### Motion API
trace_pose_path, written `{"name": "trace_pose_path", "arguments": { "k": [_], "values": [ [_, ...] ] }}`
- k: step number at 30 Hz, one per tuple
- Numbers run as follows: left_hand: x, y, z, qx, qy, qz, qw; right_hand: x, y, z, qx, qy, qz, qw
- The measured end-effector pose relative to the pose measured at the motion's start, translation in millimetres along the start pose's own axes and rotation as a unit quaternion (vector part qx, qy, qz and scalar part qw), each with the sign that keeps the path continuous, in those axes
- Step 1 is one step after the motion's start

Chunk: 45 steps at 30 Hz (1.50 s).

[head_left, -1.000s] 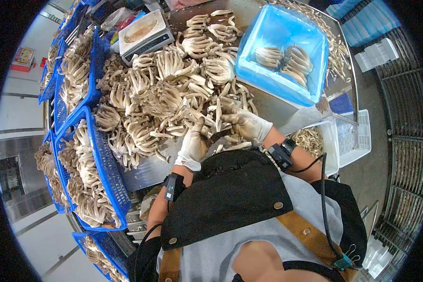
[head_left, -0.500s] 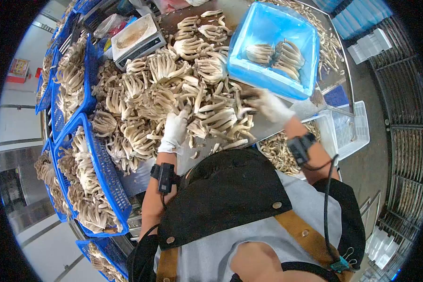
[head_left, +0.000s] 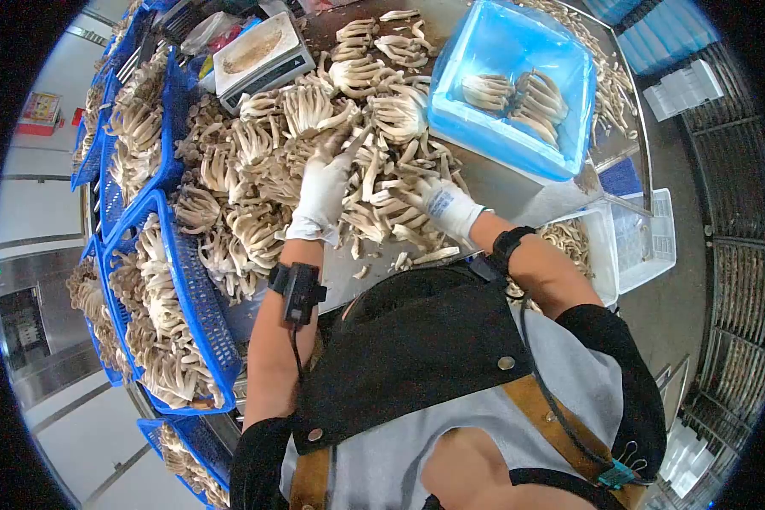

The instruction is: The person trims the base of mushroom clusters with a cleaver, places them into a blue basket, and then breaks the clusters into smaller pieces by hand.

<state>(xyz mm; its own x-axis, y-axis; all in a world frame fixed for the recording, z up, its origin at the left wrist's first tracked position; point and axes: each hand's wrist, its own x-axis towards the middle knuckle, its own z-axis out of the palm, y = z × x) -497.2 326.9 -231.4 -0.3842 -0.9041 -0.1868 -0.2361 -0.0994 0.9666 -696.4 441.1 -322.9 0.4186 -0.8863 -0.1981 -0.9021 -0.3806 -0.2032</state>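
Observation:
A big heap of long-stemmed mushrooms [head_left: 255, 225] in clumps and loose stems covers the metal table. My left hand [head_left: 325, 187], in a white glove with darkened fingertips, reaches into the middle of the heap, its fingers stretched out and apart over the stems. Just right of it, my right hand [head_left: 444, 206], gloved likewise, lies over loose stems near the table's front edge. Its fingers are spread, pointing left, and I see nothing gripped in them. Beyond it stands a box lined with blue plastic [head_left: 585, 115], holding mushroom clumps [head_left: 539, 106].
A weighing scale [head_left: 259, 59] stands at the back left. Blue baskets [head_left: 206, 310] full of mushrooms line the left side. Right of me, a white crate [head_left: 602, 246] holds loose mushrooms, beside another white crate [head_left: 667, 229]. More stems lie along the table's far right edge.
My right hand has moved left from beside the blue-lined box to the loose stems. My left hand has shifted slightly farther forward over the heap, its fingers now more stretched.

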Motion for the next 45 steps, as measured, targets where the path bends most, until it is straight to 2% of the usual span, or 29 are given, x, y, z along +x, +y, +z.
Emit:
{"name": "trace_pose_path", "arguments": {
  "k": [1,2,3,5,6,7,9,10,11,13,14,15,17,20,21,23,24,27,30,32,33,34,37,38,41,42,45],
  "values": [
    [-3.6,-1.3,-8.1,-0.040,-0.001,-0.001,0.999,-0.3,6.5,4.2,-0.002,-0.007,-0.004,1.000],
    [-6.1,-14.0,-16.7,0.052,-0.017,0.092,0.994,-3.0,12.0,7.4,-0.006,-0.015,-0.008,1.000],
    [-9.1,-24.4,-24.8,0.139,-0.017,0.186,0.973,-8.6,15.4,9.3,0.023,0.016,0.001,1.000],
    [-36.8,-29.3,-19.8,-0.081,-0.005,0.059,0.995,-18.8,22.0,11.1,0.079,0.082,0.017,0.993],
    [-48.5,-33.3,-16.4,-0.201,0.012,-0.006,0.979,-23.1,28.0,15.6,0.085,0.116,0.014,0.990],
    [-56.6,-49.8,-11.1,-0.332,0.017,-0.080,0.940,-27.2,31.3,16.7,0.194,0.123,0.062,0.971],
    [-72.7,-77.3,-3.0,-0.286,-0.039,-0.176,0.941,-37.6,30.1,18.0,0.403,0.127,0.158,0.892],
    [-81.0,-74.4,24.1,-0.403,-0.003,-0.220,0.888,-34.0,15.2,24.6,0.721,0.171,0.152,0.654],
    [-82.1,-91.8,24.1,-0.338,-0.086,-0.227,0.909,-34.4,7.3,27.3,0.747,0.178,0.147,0.623],
    [-81.7,-116.2,53.6,-0.415,-0.103,-0.161,0.890,-32.7,-14.8,5.1,0.788,0.197,0.112,0.572],
    [-78.4,-79.1,65.9,-0.480,-0.089,-0.167,0.857,-30.8,-29.5,-11.9,0.804,0.206,0.084,0.551],
    [-74.4,-72.3,65.1,-0.471,-0.098,-0.158,0.863,-26.1,-31.2,-10.8,0.801,0.167,0.057,0.572],
    [-68.4,-66.6,58.0,-0.449,-0.117,-0.138,0.875,-18.7,-30.0,-12.5,0.615,0.198,0.107,0.756],
    [-61.7,-72.1,40.6,-0.435,-0.134,-0.099,0.885,-15.7,-31.0,-41.8,0.342,0.192,0.158,0.906],
    [-64.5,-70.8,36.0,-0.431,-0.142,-0.103,0.885,-14.5,-30.1,-54.3,0.445,0.164,0.147,0.868],
    [-66.9,-71.9,32.2,-0.457,-0.141,-0.111,0.871,-9.0,-27.8,-74.2,0.632,0.102,0.115,0.759],
    [-66.5,-70.9,30.8,-0.469,-0.138,-0.113,0.865,-7.3,-29.6,-70.8,0.609,0.139,0.124,0.771],
    [-66.1,-68.1,27.7,-0.507,-0.099,-0.160,0.841,-4.6,-26.7,-69.5,0.617,0.125,0.136,0.765],
    [-62.4,-63.2,25.0,-0.538,-0.053,-0.154,0.827,-2.2,-27.1,-58.7,0.857,0.151,0.047,0.491],
    [-60.0,-62.5,26.2,-0.427,-0.085,-0.104,0.894,15.6,-36.1,-52.6,0.646,0.203,0.103,0.729],
    [-60.4,-62.6,28.0,-0.367,-0.103,-0.081,0.921,19.7,-40.2,-51.1,0.514,0.222,0.132,0.818],
    [-60.0,-60.0,30.0,-0.355,-0.081,-0.097,0.926,14.2,-41.7,-75.6,0.492,0.157,0.170,0.839],
    [-59.7,-48.8,20.8,-0.397,-0.080,-0.062,0.912,10.8,-19.7,-84.7,0.716,0.030,0.158,0.679],
    [-59.2,-44.6,21.1,-0.436,-0.073,-0.043,0.896,12.0,-26.0,-81.5,0.801,0.106,0.114,0.578],
    [-58.8,-46.5,25.8,-0.361,-0.069,-0.054,0.928,18.5,-45.4,-81.7,0.653,0.158,0.112,0.732],
    [-57.5,-45.0,25.3,-0.359,-0.087,-0.056,0.928,26.7,-45.0,-76.6,0.682,0.166,0.091,0.706],
    [-55.7,-36.9,18.5,-0.456,-0.084,-0.072,0.883,10.6,-24.8,-78.8,0.828,0.056,0.059,0.555]
  ]
}}
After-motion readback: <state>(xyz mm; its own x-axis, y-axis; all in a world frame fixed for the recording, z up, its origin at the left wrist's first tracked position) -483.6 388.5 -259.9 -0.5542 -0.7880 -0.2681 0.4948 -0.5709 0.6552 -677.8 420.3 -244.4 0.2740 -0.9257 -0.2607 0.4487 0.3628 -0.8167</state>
